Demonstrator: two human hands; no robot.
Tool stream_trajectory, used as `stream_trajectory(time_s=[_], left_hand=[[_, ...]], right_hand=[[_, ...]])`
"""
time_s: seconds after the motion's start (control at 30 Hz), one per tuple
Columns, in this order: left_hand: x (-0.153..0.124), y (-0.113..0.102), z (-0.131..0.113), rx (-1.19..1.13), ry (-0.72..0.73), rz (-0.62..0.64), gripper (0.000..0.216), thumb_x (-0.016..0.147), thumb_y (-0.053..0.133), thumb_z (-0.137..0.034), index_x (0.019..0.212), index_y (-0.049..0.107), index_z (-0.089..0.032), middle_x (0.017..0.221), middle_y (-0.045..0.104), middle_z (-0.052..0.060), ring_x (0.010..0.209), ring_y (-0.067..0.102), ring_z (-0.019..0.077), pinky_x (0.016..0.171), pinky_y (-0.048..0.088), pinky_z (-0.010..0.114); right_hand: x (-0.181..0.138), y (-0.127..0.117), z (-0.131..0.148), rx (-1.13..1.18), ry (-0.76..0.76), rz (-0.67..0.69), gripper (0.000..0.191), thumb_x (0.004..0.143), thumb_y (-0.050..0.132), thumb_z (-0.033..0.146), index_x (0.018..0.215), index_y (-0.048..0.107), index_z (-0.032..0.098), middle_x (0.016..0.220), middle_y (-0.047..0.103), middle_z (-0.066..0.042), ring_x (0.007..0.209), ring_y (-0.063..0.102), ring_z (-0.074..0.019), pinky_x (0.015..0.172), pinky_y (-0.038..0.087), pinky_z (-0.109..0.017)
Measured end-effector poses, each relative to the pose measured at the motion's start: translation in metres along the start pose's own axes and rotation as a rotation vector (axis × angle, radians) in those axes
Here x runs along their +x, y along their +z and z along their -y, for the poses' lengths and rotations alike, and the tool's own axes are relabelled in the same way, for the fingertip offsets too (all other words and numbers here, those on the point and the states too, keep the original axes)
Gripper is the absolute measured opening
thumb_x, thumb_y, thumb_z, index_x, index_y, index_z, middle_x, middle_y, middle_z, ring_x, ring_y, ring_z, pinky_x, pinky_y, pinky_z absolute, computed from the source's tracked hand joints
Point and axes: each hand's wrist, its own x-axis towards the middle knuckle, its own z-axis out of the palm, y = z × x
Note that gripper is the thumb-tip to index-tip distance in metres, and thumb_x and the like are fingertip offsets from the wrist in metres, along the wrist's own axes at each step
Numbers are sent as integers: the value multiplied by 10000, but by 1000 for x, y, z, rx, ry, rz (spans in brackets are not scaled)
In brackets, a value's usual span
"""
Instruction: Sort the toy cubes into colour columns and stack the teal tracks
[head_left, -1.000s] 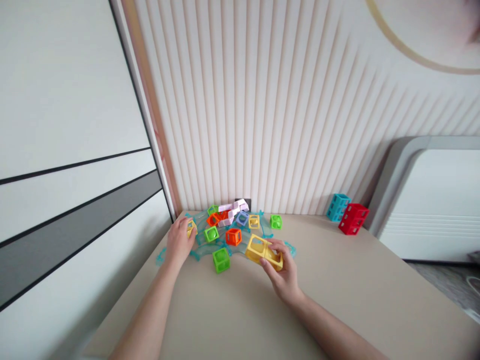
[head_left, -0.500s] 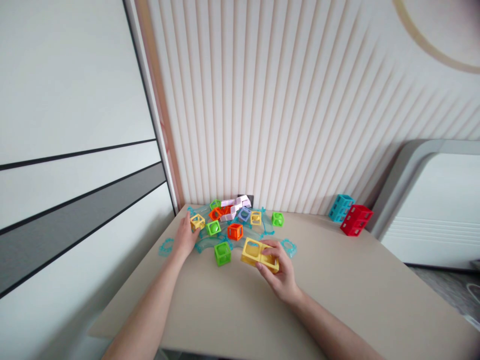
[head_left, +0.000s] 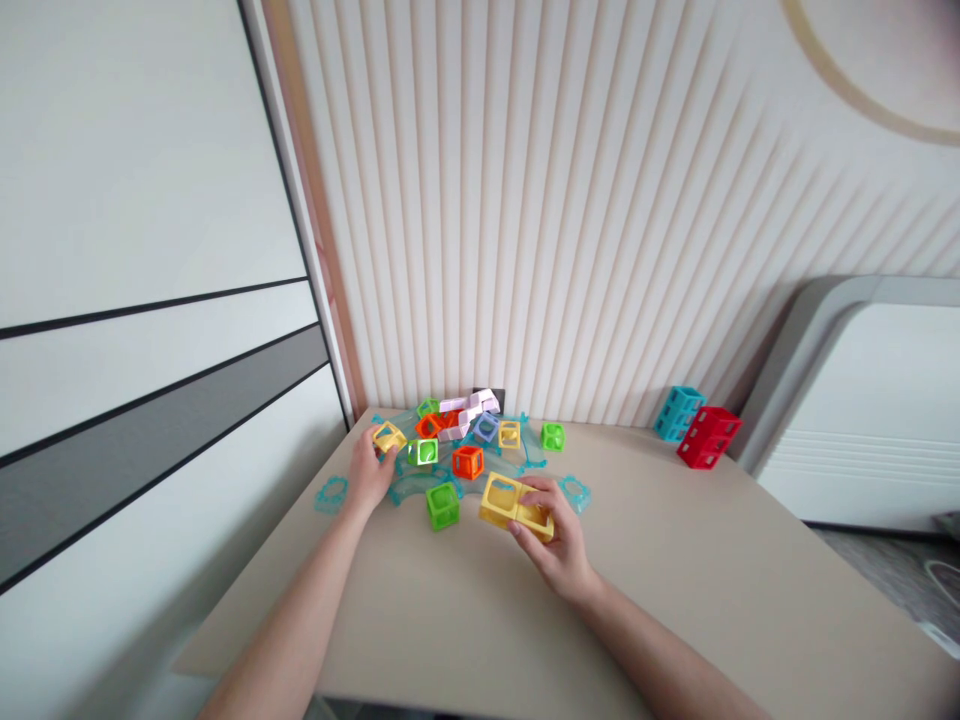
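Wall and tabletop: white ribbed wall panel at 12 o'clock, smooth beige tabletop below. On my remote feed I take the orange open-frame plastic-looking cube as clock centre.
Left hand: between 9 and 10 o'clock, thumb and fingers pinching a yellow open-frame plastic-looking cube, tilted; whether it clears the surface I cannot tell.
Right hand: toward 4 o'clock, thumb and curled fingers clamping the right end of a yellow two-cell plastic-looking block.
Change, yellow pieces: a second ago the left fingers largely hid the cube; now it shows plainly. The block has shifted toward 9 o'clock.
Meaning: I judge both pieces secured, still well apart.
Green cube: 7 o'clock, between the hands, untouched.
Red stacked-cell block: 3 o'clock, well apart.
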Motion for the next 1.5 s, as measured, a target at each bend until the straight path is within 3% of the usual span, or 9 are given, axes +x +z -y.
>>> stream_trajectory(time_s=[0.23, 0.4, 0.63, 0.77, 0.9, 1.03, 1.13, 1.27, 1.5], left_hand=[[-1, 0, -3, -70, -15, -55, 368, 883, 509, -200, 1248, 475, -171, 1162, 633, 133, 1061, 656, 268, 945, 548, 475], [-2, -4, -10, -101, -9, -109, 454, 876, 505, -155, 1324, 441, -184, 1232, 599, 139, 1148, 619, 278, 998, 522, 487], [-13, -8, -44, -405, 29, -112, 544, 915, 522, -293, 1425, 356, -209, 1385, 485, 170, 1067, 656, 250, 795, 616, 368], [-28, -5, -65, -569, -5, -33, 627, 872, 625, -394, 1412, 352, -232, 1372, 499, 158, 1059, 657, 229, 757, 606, 311], [-42, -1, -75, -607, 49, 57, 540, 825, 710, -411, 1278, 501, -204, 1261, 584, 127, 1036, 655, 219, 823, 583, 320], [-53, -2, -82, -576, 184, 168, 410, 887, 636, -411, 1240, 594, -206, 1194, 601, 106, 1083, 645, 250, 870, 578, 364], [-58, -5, -88, -438, 329, 207, 429, 918, 588, -375, 1327, 582, -246, 1276, 542, 112, 1182, 594, 271, 943, 554, 404], [-64, -6, -94, -335, 485, 279, 493, 878, 653, -343, 1350, 558, -235, 1227, 594, 114, 1183, 589, 284, 1021, 502, 443], [-79, 1, -104, -593, 301, 592, 618, 857, 708, -411, 1387, 443, -237, 1145, 663, 95, 889, 697, 202, 775, 579, 313]], right_hand=[[0, -1, -1, 24, 12, 10, 157, 894, 668, 309, 1034, 604, 274, 1138, 618, -100, 1040, 620, -265, 822, 543, -374], [0, -1, -2, 31, -20, 30, 198, 888, 678, 250, 1063, 595, 288, 1157, 604, -84, 1054, 617, -252, 835, 530, -357], [1, 0, -2, 38, 29, 10, 166, 900, 667, 281, 1046, 589, 273, 1167, 603, -95, 1077, 600, -257, 859, 525, -370], [2, 2, -7, 90, 87, -76, 154, 892, 684, 311, 1014, 604, 263, 1125, 612, -87, 1089, 582, -253, 868, 520, -357], [4, 4, -9, 169, 207, -183, 201, 862, 722, 363, 992, 627, 244, 1080, 628, -69, 1034, 600, -240, 852, 520, -338], [9, 5, -6, 270, 355, -263, 300, 806, 758, 455, 950, 637, 221, 1062, 636, -68, 863, 622, -203, 703, 537, -289], [14, 5, -3, 305, 430, -332, 367, 758, 783, 507, 935, 650, 214, 1005, 649, -58, 817, 619, -194, 683, 534, -286], [18, 3, -4, 332, 515, -381, 403, 733, 791, 537, 926, 653, 211, 920, 659, -34, 759, 610, -177, 670, 523, -281], [18, 2, -7, 372, 538, -409, 389, 743, 787, 530, 926, 651, 215, 883, 660, -11, 747, 600, -163, 670, 499, -266]])
